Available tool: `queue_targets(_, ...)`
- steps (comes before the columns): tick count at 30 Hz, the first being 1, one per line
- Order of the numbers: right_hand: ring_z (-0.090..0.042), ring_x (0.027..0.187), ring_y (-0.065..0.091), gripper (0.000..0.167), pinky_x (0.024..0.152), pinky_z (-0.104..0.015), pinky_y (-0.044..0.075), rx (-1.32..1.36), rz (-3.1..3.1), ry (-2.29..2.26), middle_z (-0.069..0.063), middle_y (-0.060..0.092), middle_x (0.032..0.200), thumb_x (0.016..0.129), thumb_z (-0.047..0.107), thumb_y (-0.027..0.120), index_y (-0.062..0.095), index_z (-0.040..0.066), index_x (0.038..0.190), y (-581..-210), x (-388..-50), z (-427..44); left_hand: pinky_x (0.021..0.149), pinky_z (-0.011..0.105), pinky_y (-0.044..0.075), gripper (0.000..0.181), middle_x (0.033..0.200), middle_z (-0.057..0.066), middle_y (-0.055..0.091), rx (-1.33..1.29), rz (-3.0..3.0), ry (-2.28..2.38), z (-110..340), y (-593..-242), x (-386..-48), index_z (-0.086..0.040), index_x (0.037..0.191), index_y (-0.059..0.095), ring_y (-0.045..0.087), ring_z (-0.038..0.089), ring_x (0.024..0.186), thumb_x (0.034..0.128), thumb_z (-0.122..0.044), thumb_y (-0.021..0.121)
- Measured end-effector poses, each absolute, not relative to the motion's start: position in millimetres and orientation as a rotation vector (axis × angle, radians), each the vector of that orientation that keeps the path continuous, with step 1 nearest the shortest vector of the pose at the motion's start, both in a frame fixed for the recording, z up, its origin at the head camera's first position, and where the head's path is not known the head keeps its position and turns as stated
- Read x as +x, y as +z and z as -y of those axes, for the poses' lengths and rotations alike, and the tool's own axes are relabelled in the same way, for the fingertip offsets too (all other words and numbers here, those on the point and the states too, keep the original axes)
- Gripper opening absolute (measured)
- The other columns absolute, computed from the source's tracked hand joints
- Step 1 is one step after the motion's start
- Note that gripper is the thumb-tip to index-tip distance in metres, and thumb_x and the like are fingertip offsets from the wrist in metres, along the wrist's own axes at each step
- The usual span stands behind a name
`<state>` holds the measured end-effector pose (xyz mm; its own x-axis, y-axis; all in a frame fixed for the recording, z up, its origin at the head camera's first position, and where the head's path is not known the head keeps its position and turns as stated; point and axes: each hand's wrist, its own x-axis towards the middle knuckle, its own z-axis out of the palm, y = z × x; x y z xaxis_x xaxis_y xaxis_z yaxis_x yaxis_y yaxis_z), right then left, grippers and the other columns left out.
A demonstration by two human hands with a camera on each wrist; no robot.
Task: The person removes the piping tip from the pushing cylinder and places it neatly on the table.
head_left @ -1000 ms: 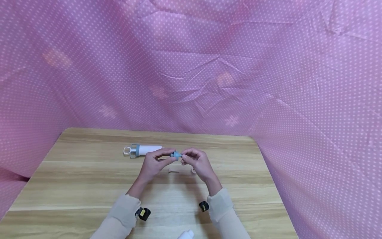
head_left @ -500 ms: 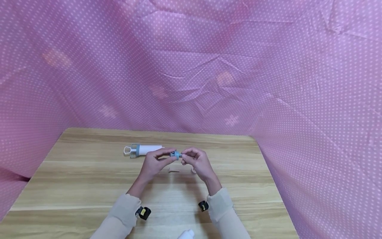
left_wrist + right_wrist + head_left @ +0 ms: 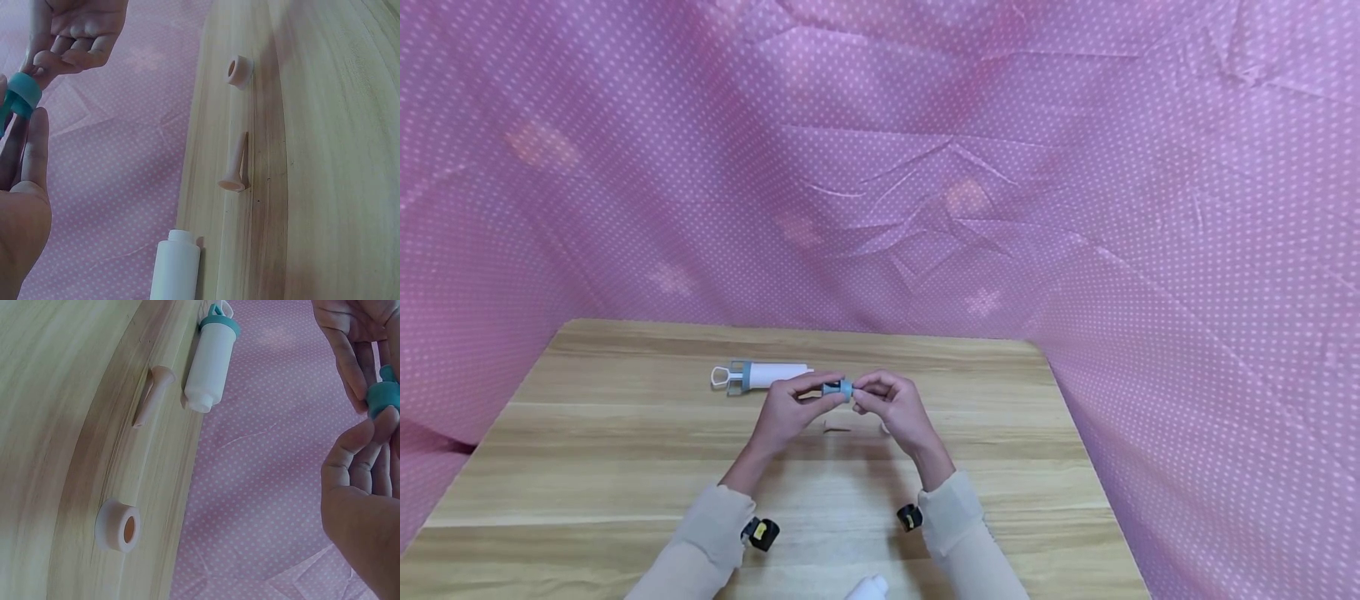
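Observation:
In the head view my left hand (image 3: pixel 782 412) holds a small teal plastic piece (image 3: pixel 844 389) between thumb and fingers, above the table. My right hand (image 3: pixel 904 412) pinches its right end, so that end is mostly hidden. From the left wrist the teal part (image 3: pixel 25 92) looks like a round cap with a narrower arm. Below the hands lie a pinkish-beige, funnel-shaped piece (image 3: pixel 234 169) and a beige ring (image 3: pixel 239 72). Behind the left hand lies a white syringe-like pump (image 3: pixel 773 375) with a teal collar and a loop handle.
A wood-grain table (image 3: pixel 625 483) carries these things. Pink dotted cloth (image 3: pixel 880 167) hangs behind it and along both sides. At the bottom edge of the head view a white object (image 3: pixel 868 588) is partly cut off.
My right fingertips have shifted slightly left, closer to the teal piece, and cover more of its narrow end. The piece has edged left between my left fingers. Other things stay put.

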<state>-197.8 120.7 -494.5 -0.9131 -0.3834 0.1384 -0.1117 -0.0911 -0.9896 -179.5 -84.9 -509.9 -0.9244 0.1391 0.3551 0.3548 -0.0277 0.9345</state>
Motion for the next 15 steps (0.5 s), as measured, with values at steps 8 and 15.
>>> queue_targets(8, -0.013, 0.076, 0.068, 0.019, 0.076, -0.028, 0.058, -0.542, -2.008, -2.093, 0.002, 0.074, 0.090, 0.094, -0.004, 0.067, 0.062, -0.015, 0.108, -491.7, -195.7, -120.8, 0.087, 0.033, 0.058, 0.035, 0.118, 0.012, 0.072, -0.536, 2.111, -2.075, 85.7, -508.1, -177.3, -0.002, 0.120, 0.073, 0.069, 0.031, 0.106, 0.0889, -0.016, 0.080)
queue_targets(15, -0.013, 0.076, 0.068, 0.017, 0.076, -0.028, 0.058, -0.534, -2.029, -2.072, 0.001, 0.075, 0.089, 0.095, -0.004, 0.066, 0.062, -0.014, 0.107, -491.8, -195.4, -120.5, 0.087, 0.032, 0.058, 0.034, 0.119, 0.011, 0.072, -0.524, 2.134, -2.064, 86.3, -509.8, -176.9, -0.006, 0.121, 0.074, 0.068, 0.037, 0.107, 0.0892, -0.018, 0.080)
